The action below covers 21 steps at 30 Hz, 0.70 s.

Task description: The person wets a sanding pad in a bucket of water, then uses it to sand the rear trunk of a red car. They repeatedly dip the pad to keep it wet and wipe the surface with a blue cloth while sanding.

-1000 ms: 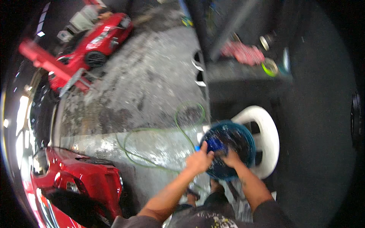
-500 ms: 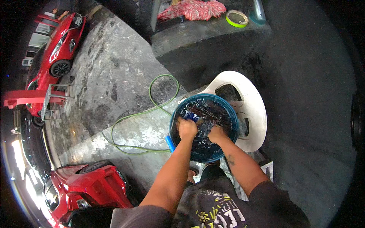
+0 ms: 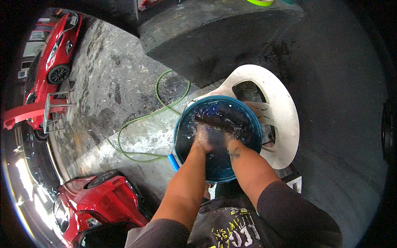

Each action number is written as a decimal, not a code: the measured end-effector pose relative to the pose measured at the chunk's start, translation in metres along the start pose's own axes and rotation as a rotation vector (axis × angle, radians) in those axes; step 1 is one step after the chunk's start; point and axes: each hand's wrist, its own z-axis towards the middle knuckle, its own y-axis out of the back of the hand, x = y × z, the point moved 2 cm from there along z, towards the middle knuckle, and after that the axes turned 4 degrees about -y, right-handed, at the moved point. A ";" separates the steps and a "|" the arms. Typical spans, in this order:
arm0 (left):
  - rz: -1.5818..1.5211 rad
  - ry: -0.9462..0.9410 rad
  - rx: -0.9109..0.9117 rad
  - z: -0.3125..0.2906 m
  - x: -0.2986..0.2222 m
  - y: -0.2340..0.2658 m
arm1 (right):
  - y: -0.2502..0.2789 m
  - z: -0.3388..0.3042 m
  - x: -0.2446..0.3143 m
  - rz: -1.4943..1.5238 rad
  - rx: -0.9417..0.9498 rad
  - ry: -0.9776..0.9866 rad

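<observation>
Blue bucket (image 3: 221,180) full of dark water (image 3: 217,161) is by the back of a white plastic chair (image 3: 285,120). Both hands are down in it: the left hand (image 3: 202,138) left of its middle, the right hand (image 3: 228,138) just right. Water hides the grips, so I cannot tell if they are apart or clamped. A green hose (image 3: 133,121) lies left of the bucket.

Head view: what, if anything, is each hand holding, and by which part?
Cannot be told: dark water in the bucket hides the fingers of the left hand and right hand.
</observation>
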 end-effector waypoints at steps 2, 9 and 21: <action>0.114 -0.108 -0.122 -0.050 -0.012 -0.036 | -0.002 -0.004 0.002 -0.009 0.011 0.016; 0.253 -0.202 -0.287 -0.125 -0.023 -0.025 | -0.004 -0.012 0.011 -0.105 0.013 0.111; 0.375 -0.432 0.044 -0.135 -0.022 -0.053 | 0.007 -0.012 0.015 -0.307 0.080 0.089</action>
